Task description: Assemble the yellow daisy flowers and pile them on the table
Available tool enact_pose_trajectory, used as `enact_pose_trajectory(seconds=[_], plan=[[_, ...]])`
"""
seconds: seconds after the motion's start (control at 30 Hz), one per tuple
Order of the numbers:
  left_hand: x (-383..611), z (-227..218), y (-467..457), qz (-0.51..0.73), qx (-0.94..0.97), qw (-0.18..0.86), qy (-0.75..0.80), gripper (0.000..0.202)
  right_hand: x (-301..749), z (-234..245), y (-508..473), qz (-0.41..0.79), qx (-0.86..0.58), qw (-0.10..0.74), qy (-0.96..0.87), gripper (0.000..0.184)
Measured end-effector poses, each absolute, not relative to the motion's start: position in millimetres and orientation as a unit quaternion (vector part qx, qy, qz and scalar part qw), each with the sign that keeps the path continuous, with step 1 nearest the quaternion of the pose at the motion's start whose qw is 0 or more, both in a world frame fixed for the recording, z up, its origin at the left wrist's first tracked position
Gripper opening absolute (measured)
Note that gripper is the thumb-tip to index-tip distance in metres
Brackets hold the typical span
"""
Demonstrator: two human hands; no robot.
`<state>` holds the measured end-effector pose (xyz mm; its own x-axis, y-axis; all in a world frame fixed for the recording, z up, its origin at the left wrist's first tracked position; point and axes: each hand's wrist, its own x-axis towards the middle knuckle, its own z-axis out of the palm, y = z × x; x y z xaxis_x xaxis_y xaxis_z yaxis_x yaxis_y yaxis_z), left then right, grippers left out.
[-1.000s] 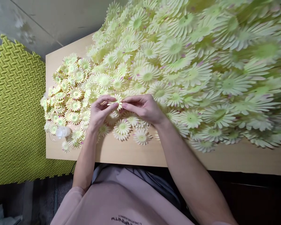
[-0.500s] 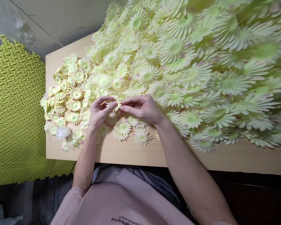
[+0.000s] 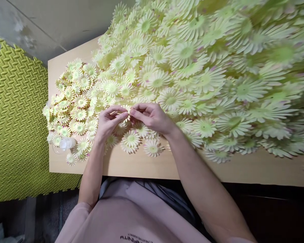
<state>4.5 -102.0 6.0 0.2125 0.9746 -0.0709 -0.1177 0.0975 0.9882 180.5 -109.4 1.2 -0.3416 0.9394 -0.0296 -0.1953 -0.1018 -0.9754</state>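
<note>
My left hand [image 3: 108,122] and my right hand [image 3: 152,116] meet over the near middle of a wooden table [image 3: 142,165]. Both pinch one pale yellow fabric daisy [image 3: 125,114] between fingertips and thumbs, fingers curled. Loose daisies [image 3: 130,139] lie flat just under and in front of my hands. A huge heap of the same flowers [image 3: 197,67] rises to the right and behind. A smaller spread of daisies [image 3: 73,101] covers the table's left end.
A small clear plastic piece [image 3: 64,143] lies among the flowers near the table's left front corner. A green foam puzzle mat [image 3: 15,128] covers the floor to the left. Grey concrete floor [image 3: 53,20] shows beyond the table.
My fingers have shifted slightly on the daisy, bringing it closer between both thumbs. The view has tilted a little; the hands stay in the same place.
</note>
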Motion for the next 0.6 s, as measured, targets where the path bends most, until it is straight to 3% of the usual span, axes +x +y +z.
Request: enact_pose_trajectory(seconds=[0.6], plan=[[2.6,3.7,-100.9,0.46,0.532,0.558,0.441,0.013,181.1,8.5,-110.0,0.638,-0.385,0.446,-0.496,0.023]])
